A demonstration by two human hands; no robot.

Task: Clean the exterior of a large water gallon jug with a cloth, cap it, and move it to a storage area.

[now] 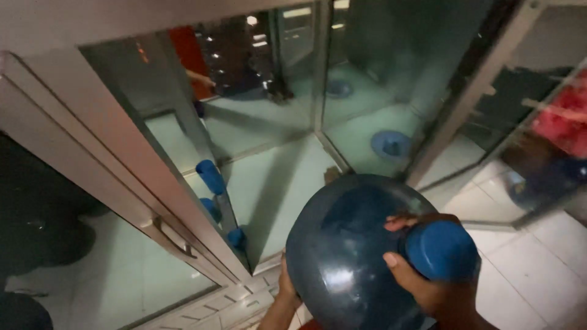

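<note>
A: While the view tips down, what fills the lower centre of the frame?
B: Big dark-blue water jug (348, 244), round, lying on its side, blue cap (441, 249) pointing right.
A: Right hand?
B: Right hand (422, 275) at lower right, wrapped round the jug's neck just behind the cap, fingers above and thumb below, clamped on it.
A: Left hand?
B: Left hand (286, 288) at bottom centre, pressed flat against the jug's left underside. Fingers mostly hidden behind the jug, so I cannot tell how far they curl.
A: What's around it?
B: Glass door (269, 177) with a metal frame running diagonally from upper left to lower centre. Blue door handle (211, 177) left of centre, with its reflection just below. Pale tiled floor (532, 269) at lower right. Through the glass, a blue jug cap (391, 144) shows right of centre, and a smaller one above it.
A: Anything upper right?
B: Red blurred shape (565, 119) behind glass; cannot tell what it is.
</note>
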